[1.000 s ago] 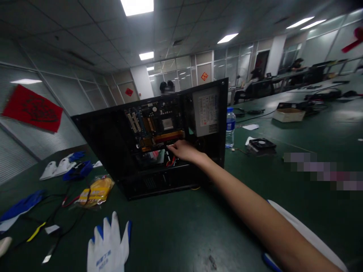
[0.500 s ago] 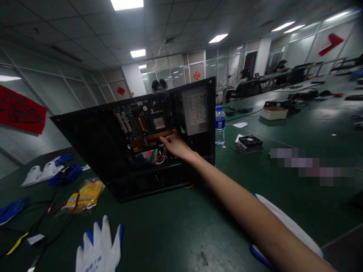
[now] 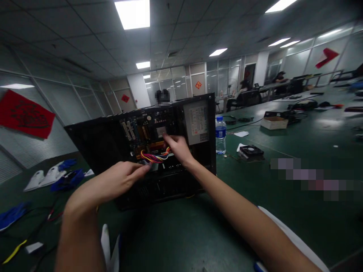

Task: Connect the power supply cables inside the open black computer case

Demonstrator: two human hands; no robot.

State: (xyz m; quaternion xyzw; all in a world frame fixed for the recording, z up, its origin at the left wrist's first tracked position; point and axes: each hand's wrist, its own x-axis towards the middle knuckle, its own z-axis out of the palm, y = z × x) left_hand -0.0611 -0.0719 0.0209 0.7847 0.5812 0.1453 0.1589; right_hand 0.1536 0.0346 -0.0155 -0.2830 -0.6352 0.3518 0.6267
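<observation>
A black computer case (image 3: pixel 176 185) stands on the green table with its side open toward me. Inside it I see a motherboard (image 3: pixel 136 134) and a silver power supply (image 3: pixel 195 121). Colored power cables (image 3: pixel 154 157) arch across the lower part of the opening. My right hand (image 3: pixel 180 151) is closed around their right end, in front of the board. From the left, my left hand (image 3: pixel 124 176) reaches in with its fingertips closed at the cables' left end. Its fingertips are partly lost against the cables.
To the right stand a water bottle (image 3: pixel 220 135), a black fan (image 3: pixel 251 151) and an open box (image 3: pixel 273 122). White-and-blue gloves (image 3: pixel 47 175) lie at the left, with another glove (image 3: pixel 109 247) below my left arm. People (image 3: pixel 279 77) sit in the background.
My left hand has come in from below to the cables. My right hand has drawn the cable bundle up and outward, where before it hung lower inside the case.
</observation>
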